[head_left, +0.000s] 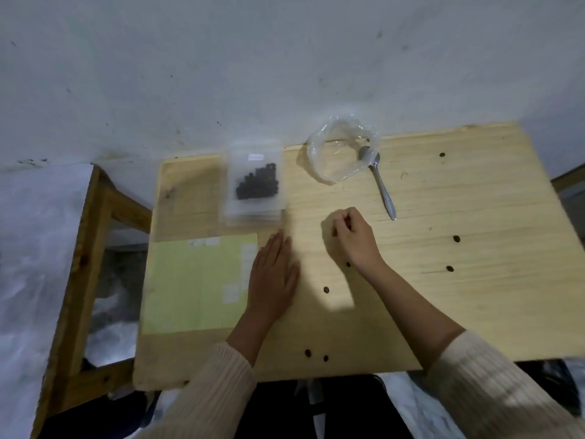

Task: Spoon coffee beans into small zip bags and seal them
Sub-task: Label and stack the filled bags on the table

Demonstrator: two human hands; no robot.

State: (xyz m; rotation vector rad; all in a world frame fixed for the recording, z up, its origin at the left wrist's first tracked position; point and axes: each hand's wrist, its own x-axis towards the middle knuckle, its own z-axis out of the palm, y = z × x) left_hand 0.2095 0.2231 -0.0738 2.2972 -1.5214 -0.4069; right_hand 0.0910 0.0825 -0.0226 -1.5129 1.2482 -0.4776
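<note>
A small zip bag (256,177) holding dark coffee beans lies on a stack of clear bags at the table's far left-middle. A crumpled clear plastic bag (343,150) sits at the far edge, with a metal spoon (381,188) resting partly on it, handle pointing toward me. Several loose beans lie scattered on the wood, such as one bean (326,290) in the middle and another (456,238) to the right. My right hand (356,237) pinches a bean between its fingertips just above the table. My left hand (273,277) lies flat with fingers together, beside a green sheet.
A pale green sheet (196,283) covers the table's left front. The wooden table (474,312) ends near my body, with two beans (308,353) close to that edge. A wooden frame (79,264) stands to the left. The white wall rises behind.
</note>
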